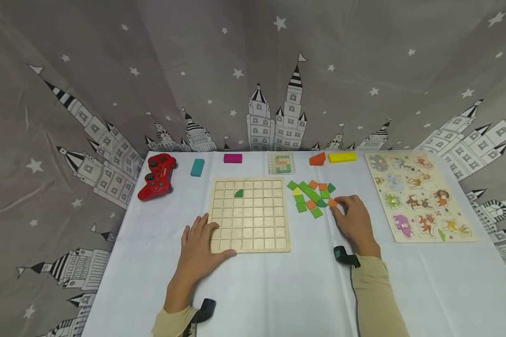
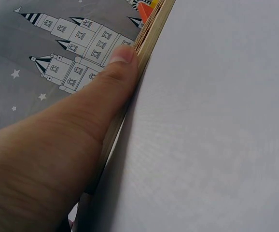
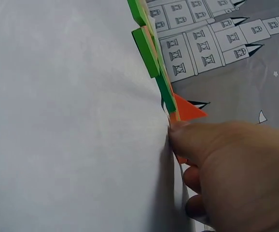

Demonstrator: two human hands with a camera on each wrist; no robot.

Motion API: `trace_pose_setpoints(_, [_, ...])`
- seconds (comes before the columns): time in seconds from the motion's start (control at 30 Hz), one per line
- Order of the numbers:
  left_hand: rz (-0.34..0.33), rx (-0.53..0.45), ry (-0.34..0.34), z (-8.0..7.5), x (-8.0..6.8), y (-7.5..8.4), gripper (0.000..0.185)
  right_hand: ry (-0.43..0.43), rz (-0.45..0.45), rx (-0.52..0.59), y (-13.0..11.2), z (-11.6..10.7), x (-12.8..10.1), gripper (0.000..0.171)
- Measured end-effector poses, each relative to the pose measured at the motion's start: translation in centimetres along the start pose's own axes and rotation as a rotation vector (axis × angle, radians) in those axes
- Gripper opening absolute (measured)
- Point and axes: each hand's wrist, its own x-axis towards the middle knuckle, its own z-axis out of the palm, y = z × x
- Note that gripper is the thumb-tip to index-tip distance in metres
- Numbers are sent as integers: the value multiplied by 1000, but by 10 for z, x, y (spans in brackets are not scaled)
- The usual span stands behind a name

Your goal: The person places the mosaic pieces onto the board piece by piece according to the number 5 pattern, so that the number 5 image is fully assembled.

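Observation:
My left hand (image 1: 198,252) rests at the near left corner of a wooden grid board (image 1: 257,217), fingers spread along its left side and thumb against its near edge. In the left wrist view, the thumb (image 2: 110,77) presses on the board's edge. One green quarter-round tile (image 1: 239,193) lies in a cell of an upper row. To the right of the board, my right hand (image 1: 356,222) pinches an orange tile (image 1: 332,202) between thumb and fingers, at the edge of a loose group of tiles. A dark green tile (image 1: 321,203) lies right beside it.
Along the back lie a red game controller (image 1: 158,175), a teal block (image 1: 197,167), a magenta block (image 1: 233,158), a small pattern card (image 1: 281,163), an orange block (image 1: 317,159) and a yellow block (image 1: 342,157). An animal puzzle board (image 1: 419,196) lies at right.

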Motion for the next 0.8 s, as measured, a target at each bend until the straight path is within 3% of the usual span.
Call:
trace_pose_setpoints(0.2, [-1,-8,-4,0,1,0,92,39,-17,53,-8,2,2,39])
trace_pose_setpoints(0.33, [3,-8,9,0,-1,-3,92,31,-93,62,-34,10,3,37])
trace_pose_setpoints(0.5, [14,-9,52,0,-5,-7,91,-66,-239,67,-86,32,0,37])
trace_pose_setpoints(0.8, [16,-8,22,5,1,-4,95,-255,-506,-13,-164,71,9,35])
